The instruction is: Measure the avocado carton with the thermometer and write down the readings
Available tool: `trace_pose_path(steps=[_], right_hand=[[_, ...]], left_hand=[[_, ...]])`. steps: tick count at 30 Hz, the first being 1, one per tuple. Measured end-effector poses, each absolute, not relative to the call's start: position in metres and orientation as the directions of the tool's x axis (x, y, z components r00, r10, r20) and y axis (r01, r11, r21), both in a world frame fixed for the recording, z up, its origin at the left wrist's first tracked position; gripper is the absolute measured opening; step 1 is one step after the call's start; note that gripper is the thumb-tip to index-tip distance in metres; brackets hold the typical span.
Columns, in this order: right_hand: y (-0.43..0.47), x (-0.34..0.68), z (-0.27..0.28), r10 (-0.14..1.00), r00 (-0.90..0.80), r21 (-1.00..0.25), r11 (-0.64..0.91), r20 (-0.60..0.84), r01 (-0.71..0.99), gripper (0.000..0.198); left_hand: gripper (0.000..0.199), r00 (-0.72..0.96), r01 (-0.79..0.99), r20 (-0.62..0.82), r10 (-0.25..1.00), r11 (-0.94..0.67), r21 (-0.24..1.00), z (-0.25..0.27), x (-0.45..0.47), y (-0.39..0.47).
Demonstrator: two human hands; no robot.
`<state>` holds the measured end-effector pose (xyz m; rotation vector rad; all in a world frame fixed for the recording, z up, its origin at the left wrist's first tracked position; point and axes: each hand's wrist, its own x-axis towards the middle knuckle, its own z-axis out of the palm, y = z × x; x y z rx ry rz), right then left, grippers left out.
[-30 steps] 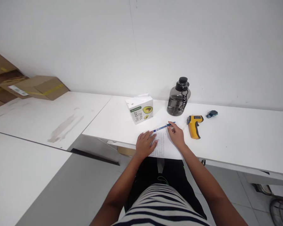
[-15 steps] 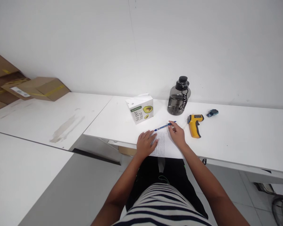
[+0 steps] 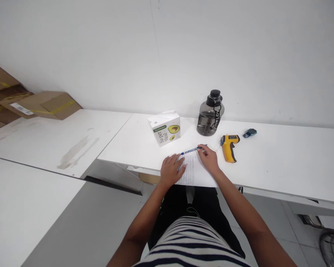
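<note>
My left hand [image 3: 171, 169] lies flat with fingers stretched out over the left side of a sheet of paper [image 3: 202, 174] covered in small handwriting. Close to the sheet's upper right, my right hand [image 3: 208, 158] pinches the right end of a blue pen [image 3: 189, 151]. The pen is nearly level, along the paper's top edge, its blue end towards my left fingers. Beyond it stands a white box [image 3: 167, 129] printed with avocados and "Su-per Meal". To the right of my right hand lies a yellow and black infrared thermometer [image 3: 228, 150].
A large dark see-through water bottle [image 3: 208, 118] stands near the wall, partly filled. A small teal object [image 3: 249, 133] lies on the white table [image 3: 289, 159] at the right. Several cardboard boxes [image 3: 55, 104] are piled at the far left.
The right fingers have shifted slightly on the pen, and the pen sits a touch flatter. My left hand stays on the paper. The view has moved very little.
</note>
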<state>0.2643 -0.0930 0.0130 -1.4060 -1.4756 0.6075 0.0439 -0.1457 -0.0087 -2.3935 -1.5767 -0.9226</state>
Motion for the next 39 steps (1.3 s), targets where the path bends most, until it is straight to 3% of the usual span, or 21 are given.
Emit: trace_pose_path(steps=[10,15,26,34,39], right_hand=[[-0.091,0.268,0.01,0.973,0.088,-0.93,0.175,0.214,0.323,0.036],[-0.088,0.267,0.012,0.994,0.038,-0.981,0.098,0.106,0.167,0.037],[-0.086,0.259,0.017,0.986,0.143,-0.996,0.072,0.08,0.06,0.035],[-0.084,0.259,0.019,0.986,0.164,-0.999,0.045,0.044,-0.001,0.04],[-0.085,0.261,0.021,0.988,0.15,-0.998,0.033,0.026,-0.047,0.04]], left_hand=[[0.034,0.334,0.854,0.476,0.813,-0.475,0.213,-0.006,0.035,-0.146],[0.036,0.387,0.844,0.428,0.817,-0.501,0.192,-0.004,0.029,-0.146],[0.034,0.33,0.869,0.483,0.811,-0.461,0.181,-0.007,0.034,-0.144],[0.035,0.294,0.833,0.419,0.859,-0.445,0.329,-0.002,0.033,-0.142],[0.032,0.195,0.758,0.335,0.922,-0.358,0.545,0.007,0.032,-0.14]])
